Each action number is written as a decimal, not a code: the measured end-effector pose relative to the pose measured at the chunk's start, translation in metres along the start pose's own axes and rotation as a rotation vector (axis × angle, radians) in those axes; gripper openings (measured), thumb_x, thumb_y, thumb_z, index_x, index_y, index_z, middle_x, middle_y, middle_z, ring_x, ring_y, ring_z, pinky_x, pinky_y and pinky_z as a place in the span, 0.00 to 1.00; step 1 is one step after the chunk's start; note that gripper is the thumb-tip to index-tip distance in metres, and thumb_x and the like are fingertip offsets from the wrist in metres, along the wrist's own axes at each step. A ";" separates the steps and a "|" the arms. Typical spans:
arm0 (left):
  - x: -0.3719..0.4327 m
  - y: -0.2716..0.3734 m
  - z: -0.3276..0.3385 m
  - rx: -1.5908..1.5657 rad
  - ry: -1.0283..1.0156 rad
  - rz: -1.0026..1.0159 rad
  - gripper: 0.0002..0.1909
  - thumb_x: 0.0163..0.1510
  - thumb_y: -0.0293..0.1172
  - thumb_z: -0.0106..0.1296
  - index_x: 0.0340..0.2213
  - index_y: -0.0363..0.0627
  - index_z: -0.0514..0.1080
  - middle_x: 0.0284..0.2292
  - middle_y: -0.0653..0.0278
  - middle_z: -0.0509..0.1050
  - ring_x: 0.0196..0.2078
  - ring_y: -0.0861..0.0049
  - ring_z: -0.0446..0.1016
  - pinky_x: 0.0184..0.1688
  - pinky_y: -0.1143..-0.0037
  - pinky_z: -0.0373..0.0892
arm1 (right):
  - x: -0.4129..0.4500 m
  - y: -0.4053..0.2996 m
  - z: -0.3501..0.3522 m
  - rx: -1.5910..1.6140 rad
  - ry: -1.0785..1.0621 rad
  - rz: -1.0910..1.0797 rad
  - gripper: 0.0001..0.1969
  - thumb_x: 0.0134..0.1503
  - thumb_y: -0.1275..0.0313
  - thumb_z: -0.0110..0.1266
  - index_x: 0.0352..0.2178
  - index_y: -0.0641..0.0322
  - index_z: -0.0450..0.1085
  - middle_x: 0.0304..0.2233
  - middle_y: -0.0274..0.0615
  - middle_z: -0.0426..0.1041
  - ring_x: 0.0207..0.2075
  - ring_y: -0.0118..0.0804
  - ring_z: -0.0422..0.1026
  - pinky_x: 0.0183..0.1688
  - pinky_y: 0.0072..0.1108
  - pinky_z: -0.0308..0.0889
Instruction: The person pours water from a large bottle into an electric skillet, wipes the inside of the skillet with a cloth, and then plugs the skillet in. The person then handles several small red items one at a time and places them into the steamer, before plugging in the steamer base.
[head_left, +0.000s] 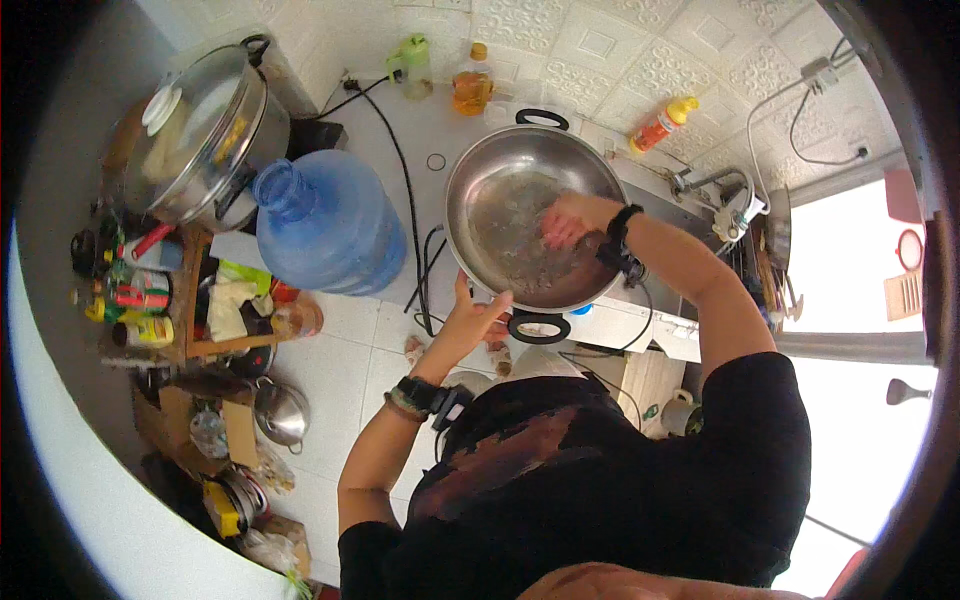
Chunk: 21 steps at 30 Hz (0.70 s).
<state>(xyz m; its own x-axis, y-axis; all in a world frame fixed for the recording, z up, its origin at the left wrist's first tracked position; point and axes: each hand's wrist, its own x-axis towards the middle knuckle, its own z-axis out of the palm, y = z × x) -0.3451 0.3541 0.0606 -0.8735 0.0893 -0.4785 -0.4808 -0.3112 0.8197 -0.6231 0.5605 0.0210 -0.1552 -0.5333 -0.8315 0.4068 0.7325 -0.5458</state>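
Observation:
A wide stainless-steel pan (536, 142) with two black loop handles sits before me, with cloudy water (510, 225) in its bottom. My left hand (480, 319) grips the pan's near rim, just left of the near handle, with the thumb up on the rim and fingers lower down the side. Inside the pan, my right hand (570, 219) reaches down into the water, its fingers bent and blurred. Whether it holds anything cannot be made out. Both wrists wear dark straps with small devices.
A blue water-cooler bottle (337, 225) stands left of the pan, beside a large lidded steamer pot (210, 142). An oil bottle (472, 81) and a green-lidded jug (415, 67) stand behind. At right are a faucet (720, 187) and a yellow-capped bottle (664, 126). Black cables (409, 172) cross the counter.

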 end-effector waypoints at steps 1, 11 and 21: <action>0.005 -0.003 0.011 0.084 0.017 0.084 0.43 0.57 0.35 0.48 0.58 0.50 0.28 0.30 0.51 0.72 0.29 0.70 0.76 0.33 0.70 0.75 | 0.022 -0.003 -0.025 0.048 0.311 -0.058 0.13 0.56 0.64 0.45 0.30 0.62 0.71 0.28 0.46 0.74 0.28 0.40 0.73 0.25 0.30 0.69; 0.000 0.008 0.027 0.106 0.166 0.041 0.43 0.56 0.33 0.47 0.58 0.50 0.26 0.31 0.49 0.72 0.24 0.70 0.75 0.25 0.73 0.75 | 0.032 -0.057 0.133 -1.296 -0.399 -0.371 0.12 0.46 0.68 0.46 0.25 0.67 0.72 0.21 0.47 0.71 0.22 0.38 0.65 0.28 0.32 0.61; 0.003 0.004 0.037 0.110 0.180 0.009 0.41 0.56 0.35 0.46 0.58 0.48 0.30 0.32 0.53 0.72 0.26 0.72 0.75 0.23 0.74 0.74 | 0.064 -0.074 0.043 -0.841 0.303 -0.568 0.07 0.42 0.75 0.47 0.23 0.65 0.71 0.19 0.45 0.70 0.20 0.42 0.68 0.23 0.29 0.65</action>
<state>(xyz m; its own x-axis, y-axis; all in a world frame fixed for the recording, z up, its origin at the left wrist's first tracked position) -0.3519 0.3878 0.0739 -0.8548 -0.0870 -0.5116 -0.4872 -0.2049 0.8489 -0.6246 0.4540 0.0123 -0.3923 -0.8467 -0.3595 -0.5323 0.5277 -0.6619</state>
